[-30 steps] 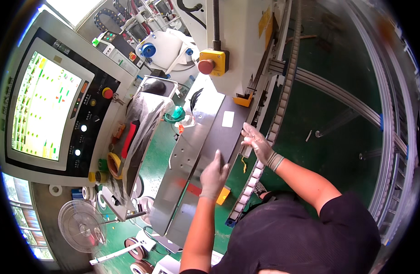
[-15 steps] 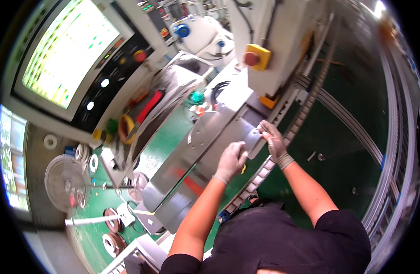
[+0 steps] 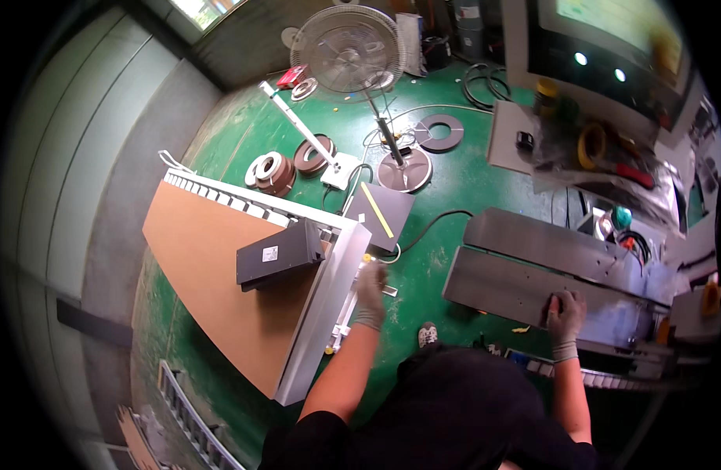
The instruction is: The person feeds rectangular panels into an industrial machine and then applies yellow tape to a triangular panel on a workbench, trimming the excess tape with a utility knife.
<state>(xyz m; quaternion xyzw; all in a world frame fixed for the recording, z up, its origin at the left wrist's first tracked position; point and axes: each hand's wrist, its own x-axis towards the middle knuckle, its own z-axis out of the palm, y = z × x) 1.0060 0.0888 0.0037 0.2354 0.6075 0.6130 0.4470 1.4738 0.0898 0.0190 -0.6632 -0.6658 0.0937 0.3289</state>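
Both of my hands wear pale, thin gloves. My left hand (image 3: 370, 294) is beside the silver edge of a long frame (image 3: 337, 270) that carries a brown board (image 3: 211, 235); motion smears its fingers. On that board lies a dark grey box (image 3: 278, 254) with a white label. My right hand (image 3: 565, 317) rests at the near edge of a long grey metal plate (image 3: 501, 286), fingers bent onto its surface, nothing visible in them. Behind this plate runs a second metal plate (image 3: 533, 239), parted from it by a narrow gap.
A standing fan (image 3: 348, 51) rises at the back, its round base (image 3: 405, 168) on the green floor. Brown and white rolls (image 3: 274, 172) lie left of it. A dark panel (image 3: 380, 215) with a yellow strip leans near the frame. The lit machine screen (image 3: 627, 27) is at the upper right.
My view has swung left, bringing the brown board and dark box into sight. My hands, close together over the metal plate before, are now far apart, the left one beside the frame.
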